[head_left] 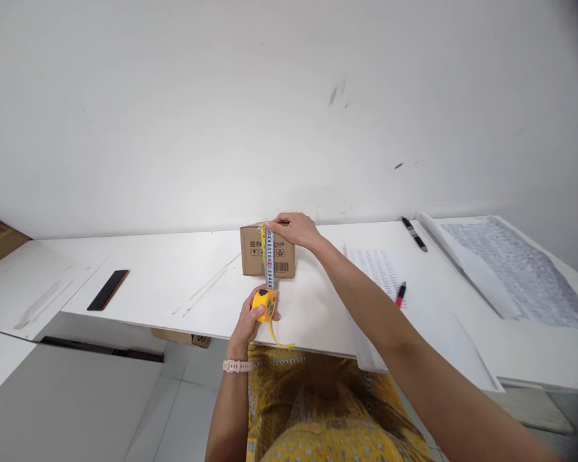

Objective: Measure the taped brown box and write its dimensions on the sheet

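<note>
A small brown cardboard box with printed symbols and a barcode rests on the white table near the wall. My left hand is wrapped round the yellow case of a tape measure, in front of the box close to the table's front edge. The tape's blade runs out from the case, across the printed side of the box to its far edge. There my right hand presses the blade's end against the box with its fingertips. A yellow strap hangs from the case.
Left on the table lies a flat black object. To the right are printed sheets, a red and black pen, a black pen and a stack of printed paper. A wall rises behind.
</note>
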`<act>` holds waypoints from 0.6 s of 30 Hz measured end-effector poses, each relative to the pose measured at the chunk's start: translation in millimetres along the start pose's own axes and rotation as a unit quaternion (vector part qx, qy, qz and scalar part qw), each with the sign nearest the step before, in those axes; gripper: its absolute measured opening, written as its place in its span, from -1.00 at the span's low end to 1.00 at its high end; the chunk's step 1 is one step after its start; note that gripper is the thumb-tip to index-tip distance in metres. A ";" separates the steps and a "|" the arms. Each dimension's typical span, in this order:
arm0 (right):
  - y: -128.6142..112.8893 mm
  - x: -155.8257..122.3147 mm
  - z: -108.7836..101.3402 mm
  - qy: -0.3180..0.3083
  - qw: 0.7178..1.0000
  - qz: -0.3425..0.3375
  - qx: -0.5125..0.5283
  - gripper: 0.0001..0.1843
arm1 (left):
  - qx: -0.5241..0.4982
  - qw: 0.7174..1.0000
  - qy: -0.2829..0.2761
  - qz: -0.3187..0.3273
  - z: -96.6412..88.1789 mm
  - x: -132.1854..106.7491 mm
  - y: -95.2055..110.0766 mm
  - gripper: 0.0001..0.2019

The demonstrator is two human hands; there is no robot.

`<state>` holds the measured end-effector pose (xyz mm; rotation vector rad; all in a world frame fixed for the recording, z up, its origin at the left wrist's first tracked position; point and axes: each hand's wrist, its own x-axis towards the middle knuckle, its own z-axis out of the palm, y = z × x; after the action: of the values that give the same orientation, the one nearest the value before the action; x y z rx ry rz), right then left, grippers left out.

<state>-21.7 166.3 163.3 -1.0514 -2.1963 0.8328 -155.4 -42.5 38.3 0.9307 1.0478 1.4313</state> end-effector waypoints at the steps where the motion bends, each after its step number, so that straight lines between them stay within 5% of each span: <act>1: 0.2 -0.4 0.2 0.000 1.000 0.000 0.002 -0.45 | 0.002 1.000 0.002 0.001 1.1 0.1 0.8 -0.32; 9: 0.1 -15.0 2.6 0.020 1.000 -0.013 -0.005 -0.39 | -0.097 0.994 0.040 -0.011 7.5 -31.2 6.1 -0.32; 16: 1.0 -75.1 51.0 0.097 0.981 -0.166 -0.032 -0.73 | -0.049 0.989 0.141 -0.019 -5.7 -102.1 24.1 -0.23; 18: 3.6 -93.0 57.4 0.112 0.980 -0.166 -0.014 -0.74 | -0.005 0.987 0.158 -0.041 -3.9 -115.4 30.0 -0.19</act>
<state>-10.6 75.5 103.3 -0.7216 -2.1143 0.5094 -155.2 -158.5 66.1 0.6574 1.2961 1.5454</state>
